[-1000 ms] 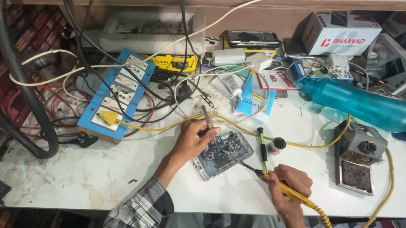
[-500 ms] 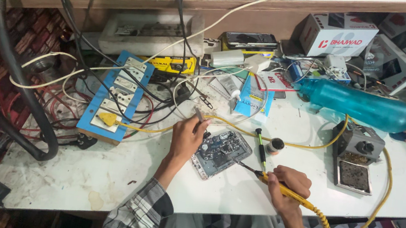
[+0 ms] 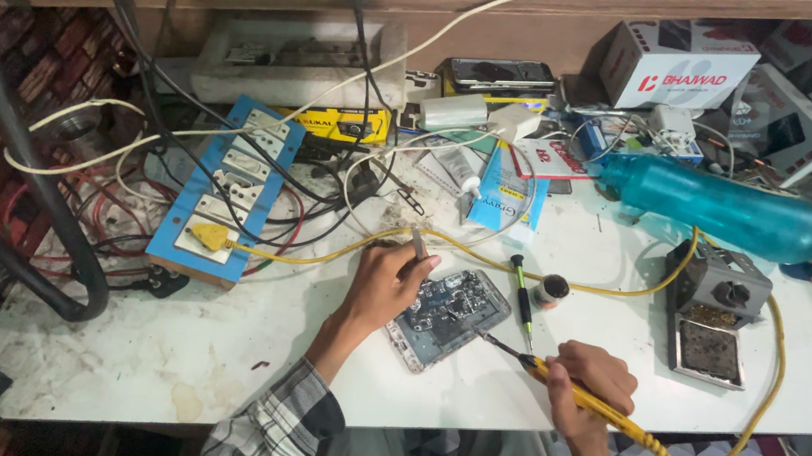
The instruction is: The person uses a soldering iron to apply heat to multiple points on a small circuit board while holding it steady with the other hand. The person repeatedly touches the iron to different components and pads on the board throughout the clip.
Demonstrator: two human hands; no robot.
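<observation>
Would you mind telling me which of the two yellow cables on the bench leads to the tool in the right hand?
The thicker yellow cable, running from the soldering iron in the right hand off the front edge; the thinner yellow wire plugs into the blue socket board.

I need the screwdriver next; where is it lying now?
In the head view, the screwdriver lies on the table right of centre, between the circuit board and the small tin.
</observation>
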